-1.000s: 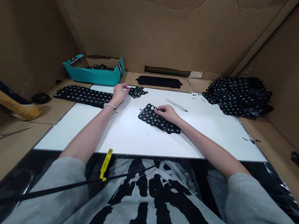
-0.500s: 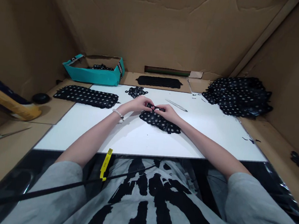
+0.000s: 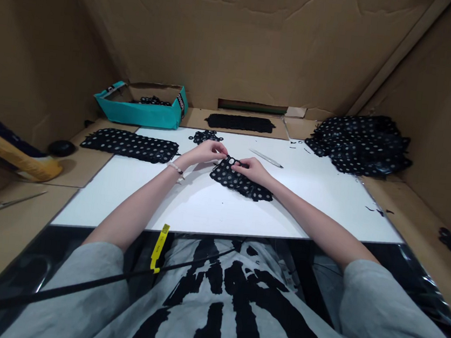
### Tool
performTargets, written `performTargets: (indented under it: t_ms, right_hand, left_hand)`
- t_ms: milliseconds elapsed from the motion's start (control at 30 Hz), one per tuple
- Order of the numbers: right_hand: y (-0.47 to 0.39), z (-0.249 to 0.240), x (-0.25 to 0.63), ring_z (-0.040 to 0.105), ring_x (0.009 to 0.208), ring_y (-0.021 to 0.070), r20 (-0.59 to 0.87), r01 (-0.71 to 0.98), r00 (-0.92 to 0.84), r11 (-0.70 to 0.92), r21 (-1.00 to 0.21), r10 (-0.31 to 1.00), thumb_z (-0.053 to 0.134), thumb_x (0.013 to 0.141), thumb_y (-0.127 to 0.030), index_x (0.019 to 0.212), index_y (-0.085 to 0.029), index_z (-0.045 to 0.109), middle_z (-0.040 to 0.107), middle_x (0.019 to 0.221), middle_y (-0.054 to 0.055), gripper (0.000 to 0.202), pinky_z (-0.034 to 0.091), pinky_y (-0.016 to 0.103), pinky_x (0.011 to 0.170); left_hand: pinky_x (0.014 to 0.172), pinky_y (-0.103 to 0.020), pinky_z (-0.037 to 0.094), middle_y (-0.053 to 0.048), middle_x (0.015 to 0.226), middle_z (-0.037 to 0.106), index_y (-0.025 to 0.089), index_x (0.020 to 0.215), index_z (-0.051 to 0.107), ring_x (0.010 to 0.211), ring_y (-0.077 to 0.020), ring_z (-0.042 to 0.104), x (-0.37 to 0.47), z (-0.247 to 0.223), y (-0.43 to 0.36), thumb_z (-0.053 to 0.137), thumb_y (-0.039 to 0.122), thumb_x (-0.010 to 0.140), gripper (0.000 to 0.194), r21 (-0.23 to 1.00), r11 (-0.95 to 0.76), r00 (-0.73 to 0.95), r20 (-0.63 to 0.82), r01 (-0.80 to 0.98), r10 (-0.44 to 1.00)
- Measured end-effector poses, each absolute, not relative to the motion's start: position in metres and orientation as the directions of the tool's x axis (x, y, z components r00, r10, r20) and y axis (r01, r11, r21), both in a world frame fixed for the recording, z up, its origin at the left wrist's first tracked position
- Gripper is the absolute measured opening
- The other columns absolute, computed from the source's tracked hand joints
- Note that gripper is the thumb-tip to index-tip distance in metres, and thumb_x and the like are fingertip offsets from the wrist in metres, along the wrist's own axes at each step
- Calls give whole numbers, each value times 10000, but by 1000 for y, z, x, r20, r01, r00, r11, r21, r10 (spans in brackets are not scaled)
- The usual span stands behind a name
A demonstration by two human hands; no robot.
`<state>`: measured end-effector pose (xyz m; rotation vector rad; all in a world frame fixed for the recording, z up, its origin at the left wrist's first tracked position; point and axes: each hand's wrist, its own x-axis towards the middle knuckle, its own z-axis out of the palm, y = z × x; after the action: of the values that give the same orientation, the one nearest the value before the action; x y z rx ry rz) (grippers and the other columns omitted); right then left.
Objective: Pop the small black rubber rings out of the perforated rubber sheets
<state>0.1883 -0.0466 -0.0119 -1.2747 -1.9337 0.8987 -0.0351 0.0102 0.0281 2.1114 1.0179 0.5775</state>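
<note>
A black perforated sheet (image 3: 234, 181) with rows of round holes lies slantwise on the white board in front of me. My left hand (image 3: 208, 152) pinches at its far left corner, fingertips closed; any small piece between them is too small to make out. At the sheet's far edge, my right hand (image 3: 253, 170) grips it between thumb and fingers, covering part of that edge. One larger opening shows white between the two hands. Just beyond my left hand sits a small heap of black rings (image 3: 205, 138). A white pen-like tool (image 3: 266, 158) lies beyond my right hand.
Another perforated sheet (image 3: 130, 144) lies at the left, near a teal box (image 3: 138, 114) holding black pieces. A stack of sheets (image 3: 360, 146) stands back right. Tweezers (image 3: 1, 206) rest on cardboard at far left. A black strip stack (image 3: 240, 122) lies behind the white board (image 3: 188, 213).
My left hand has moved slightly left, away from my right hand, uncovering the sheet's far edge and a larger opening there. My right hand has stayed nearly in place.
</note>
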Motion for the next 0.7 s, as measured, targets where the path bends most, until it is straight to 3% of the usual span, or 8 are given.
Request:
performTargets:
  t_ms: [233,500,700]
  right_hand:
    - [-46,-11,190,373,629,128,158,478,-362,328,-815,919,617,783,-604,778,-143,703,467,592,-28,469,267,286,624]
    - [-47,-11,189,374,635,129,161,474,-352,324,-819,922,623,779,-595,782,-141,715,486,597,-26,464,270,291,634]
    - [-45,-11,188,374,630,126,152,487,-362,325,-811,920,608,784,-607,670,-152,640,458,577,-27,470,270,294,630]
  left_hand:
    - [729,-290,458,-55,794,725,141,863,765,761,-178,614,-30,35,4,809,395,680,316,754,-411,640,-17,513,768]
    - [590,-266,404,-43,759,711,165,896,787,670,-146,565,-41,34,10,847,375,663,319,842,-275,647,-111,464,754]
    - [547,-263,397,-61,741,714,149,876,815,614,-130,533,-47,25,22,841,347,666,289,887,-196,598,-107,419,795]
